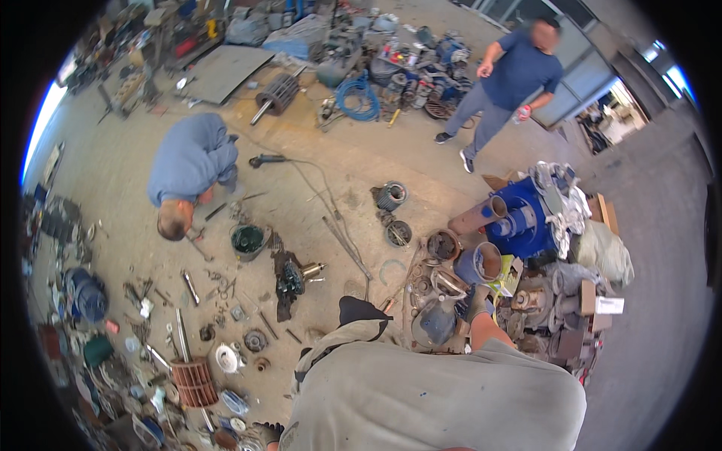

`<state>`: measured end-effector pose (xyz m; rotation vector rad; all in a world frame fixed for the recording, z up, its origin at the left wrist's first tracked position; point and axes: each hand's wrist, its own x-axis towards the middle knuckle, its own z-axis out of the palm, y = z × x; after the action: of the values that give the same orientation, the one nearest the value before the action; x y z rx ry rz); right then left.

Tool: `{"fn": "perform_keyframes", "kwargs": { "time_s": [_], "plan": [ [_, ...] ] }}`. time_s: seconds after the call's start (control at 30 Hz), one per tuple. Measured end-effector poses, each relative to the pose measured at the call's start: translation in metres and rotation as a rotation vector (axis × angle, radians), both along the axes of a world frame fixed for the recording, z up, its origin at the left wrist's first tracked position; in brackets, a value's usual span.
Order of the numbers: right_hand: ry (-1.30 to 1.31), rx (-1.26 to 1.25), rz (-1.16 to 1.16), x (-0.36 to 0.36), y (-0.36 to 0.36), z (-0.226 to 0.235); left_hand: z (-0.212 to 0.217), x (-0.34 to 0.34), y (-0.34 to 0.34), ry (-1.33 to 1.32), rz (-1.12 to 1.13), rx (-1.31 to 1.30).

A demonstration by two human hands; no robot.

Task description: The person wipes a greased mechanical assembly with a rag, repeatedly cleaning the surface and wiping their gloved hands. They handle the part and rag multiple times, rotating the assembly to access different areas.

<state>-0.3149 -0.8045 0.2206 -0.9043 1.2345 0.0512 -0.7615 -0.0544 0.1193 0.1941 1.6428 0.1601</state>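
My right hand (477, 303), in a dark glove, reaches into a heap of parts on the right. It is beside a blue bucket (468, 267) and a grey-blue rounded motor housing (435, 323); its fingers do not show clearly enough to tell what they touch. My left hand (268, 431), also gloved, is low at the bottom edge, partly cut off by my grey shirt. Its finger pose is unclear. Near it are a clear plastic-looking coil (235, 403) and a rusty motor rotor (194, 382) with a long shaft.
One person (192, 161) bends over the floor at left; another (519, 71) stands at upper right holding a bottle. A green bucket (247, 240), a dark greasy machine part (288, 282), an angle grinder (267, 159) with its cable and a large blue motor casing (519, 218) lie around.
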Motion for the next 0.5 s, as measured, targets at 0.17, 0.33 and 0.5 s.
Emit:
{"fn": "perform_keyframes", "kwargs": {
  "time_s": [0.17,0.33,0.5],
  "plan": [
    [0.019,-0.004,-0.070,-0.091,-0.034,-0.035,-0.011,0.058,0.036,0.022,-0.198,0.104],
    [0.251,-0.285,0.073,-0.159,-0.072,-0.090,-0.009,0.103,0.048,0.001,-0.285,0.156],
    [0.241,-0.212,0.036,-0.176,-0.079,-0.112,-0.009,0.121,0.050,-0.012,-0.328,0.185]
  ]
}}
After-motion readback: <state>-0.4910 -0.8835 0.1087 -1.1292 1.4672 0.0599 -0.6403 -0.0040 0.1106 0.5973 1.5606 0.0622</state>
